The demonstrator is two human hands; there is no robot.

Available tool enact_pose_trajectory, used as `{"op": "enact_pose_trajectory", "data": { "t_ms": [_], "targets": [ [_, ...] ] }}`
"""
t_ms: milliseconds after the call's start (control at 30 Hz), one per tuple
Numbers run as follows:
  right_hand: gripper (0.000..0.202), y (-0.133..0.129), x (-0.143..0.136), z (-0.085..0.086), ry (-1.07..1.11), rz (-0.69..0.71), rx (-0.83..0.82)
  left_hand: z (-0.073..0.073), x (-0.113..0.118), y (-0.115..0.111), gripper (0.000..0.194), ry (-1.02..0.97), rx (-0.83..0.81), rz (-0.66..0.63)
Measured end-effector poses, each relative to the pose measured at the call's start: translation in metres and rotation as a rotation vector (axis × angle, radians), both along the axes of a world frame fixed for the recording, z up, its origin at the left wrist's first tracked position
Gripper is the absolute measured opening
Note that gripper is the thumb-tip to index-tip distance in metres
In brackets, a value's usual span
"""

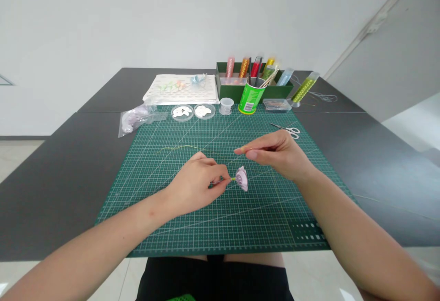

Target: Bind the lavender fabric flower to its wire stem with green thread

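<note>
A small pale purple flower [242, 179] points to the right, its short green stem pinched between the thumb and fingers of my left hand [201, 181]. Up and to the right of the flower is my right hand [278, 152], thumb and forefinger closed near their tips; a fine thread seems to pass there, but what they hold is too small to make out. A thin yellow-green thread [185, 146] runs over the green cutting mat [220, 227] behind my left hand.
Scissors [292, 131] lie beyond my right hand. Farther back are a green can [250, 99], a dark green box [232, 91] with thread spools, two dishes of white pieces [182, 112], a clear spool [226, 106], a plastic bag [135, 118] and white sheets [182, 90].
</note>
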State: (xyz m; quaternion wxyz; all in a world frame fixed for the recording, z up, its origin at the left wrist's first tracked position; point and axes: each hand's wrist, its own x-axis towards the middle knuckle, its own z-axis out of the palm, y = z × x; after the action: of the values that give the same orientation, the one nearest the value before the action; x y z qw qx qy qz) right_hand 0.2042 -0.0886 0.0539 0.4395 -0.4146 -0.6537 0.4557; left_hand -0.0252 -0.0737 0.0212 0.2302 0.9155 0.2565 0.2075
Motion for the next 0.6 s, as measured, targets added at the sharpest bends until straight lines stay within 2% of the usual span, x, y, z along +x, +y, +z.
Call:
{"op": "enact_pose_trajectory", "data": {
  "t_ms": [133,267,400,500,600],
  "targets": [
    [0.020,0.005,-0.002,-0.009,0.003,-0.077,0.000,0.004,0.001,-0.004,0.015,-0.009,-0.009,-0.067],
    [0.020,0.009,-0.003,-0.014,-0.011,-0.079,-0.012,0.004,-0.001,-0.006,0.012,-0.071,0.017,-0.106],
    [0.022,0.011,-0.005,-0.017,-0.113,-0.084,-0.016,0.006,-0.003,-0.009,0.013,-0.151,0.082,-0.135],
    [0.026,0.014,-0.004,-0.023,-0.193,-0.064,-0.021,0.009,-0.003,-0.011,0.013,-0.192,0.128,-0.131],
    [0.032,0.018,-0.002,-0.030,-0.238,0.008,-0.097,0.012,-0.005,-0.010,0.014,-0.260,0.179,-0.085]
  ]
}}
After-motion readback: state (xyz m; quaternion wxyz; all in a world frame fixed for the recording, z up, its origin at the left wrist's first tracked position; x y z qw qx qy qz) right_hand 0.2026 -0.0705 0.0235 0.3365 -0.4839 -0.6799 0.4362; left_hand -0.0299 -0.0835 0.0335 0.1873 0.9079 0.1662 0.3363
